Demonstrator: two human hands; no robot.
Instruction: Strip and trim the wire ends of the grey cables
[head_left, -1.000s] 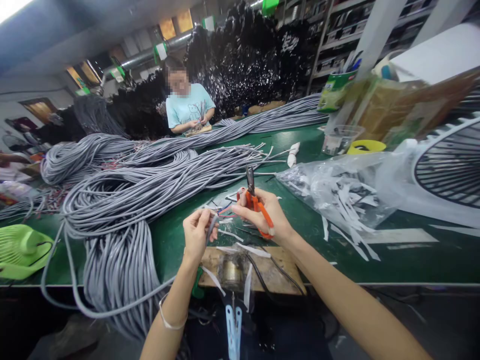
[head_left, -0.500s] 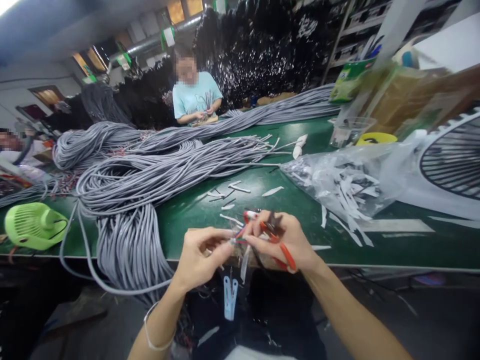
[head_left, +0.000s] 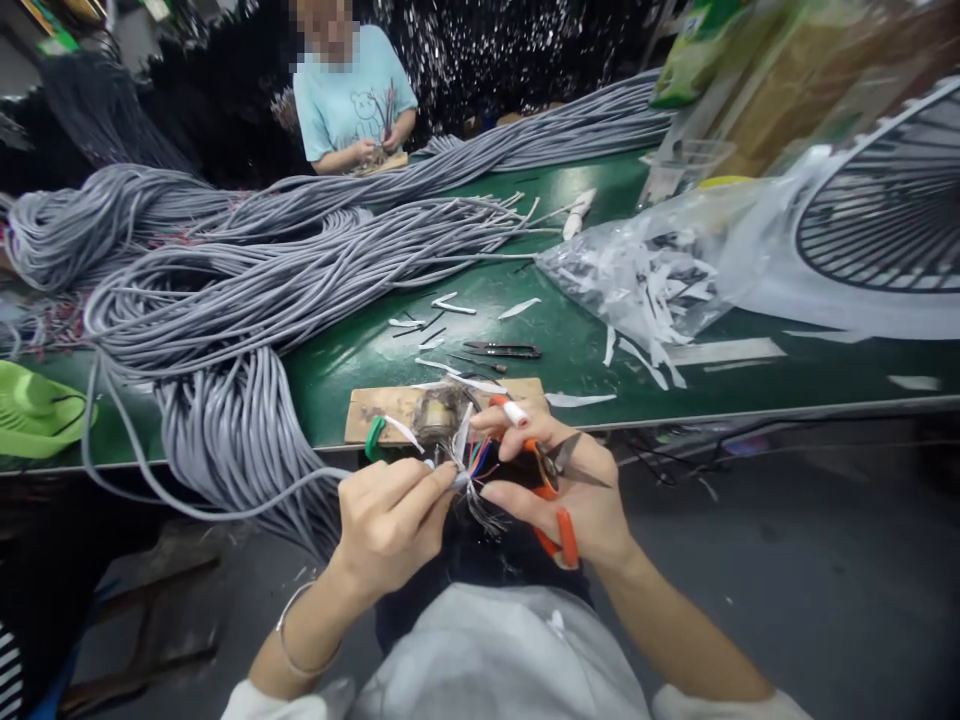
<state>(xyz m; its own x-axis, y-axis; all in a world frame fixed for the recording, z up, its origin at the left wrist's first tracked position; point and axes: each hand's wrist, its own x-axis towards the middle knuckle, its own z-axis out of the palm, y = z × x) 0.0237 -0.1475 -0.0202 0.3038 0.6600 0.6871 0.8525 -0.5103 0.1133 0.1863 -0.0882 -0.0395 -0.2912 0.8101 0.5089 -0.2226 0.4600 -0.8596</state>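
My left hand [head_left: 394, 520] pinches the end of a grey cable [head_left: 460, 482] just over the table's front edge. Coloured wires [head_left: 478, 456] fan out from the stripped end, and loose silvery strands [head_left: 484, 512] hang below it. Orange-handled scissors [head_left: 567, 535] rest in my right hand [head_left: 592, 495], their dark blades pointing right, away from the cable. The thumb and forefinger of that hand are spread on either side of the wires. Whether they touch any wire I cannot tell. Something white is around a right finger.
A wooden board [head_left: 367, 402] carrying a metal block [head_left: 435, 414] lies at the table edge. Behind it are snips [head_left: 504, 350] and white scraps. Grey cable bundles [head_left: 300, 270] fill the left. A bag of scraps [head_left: 637, 270] and a fan [head_left: 885, 200] stand right; a co-worker sits opposite.
The view has tipped down, bringing the wooden board and snips into sight. My right fingers have spread apart from the wires, and silvery strands now hang loose below the cable end.
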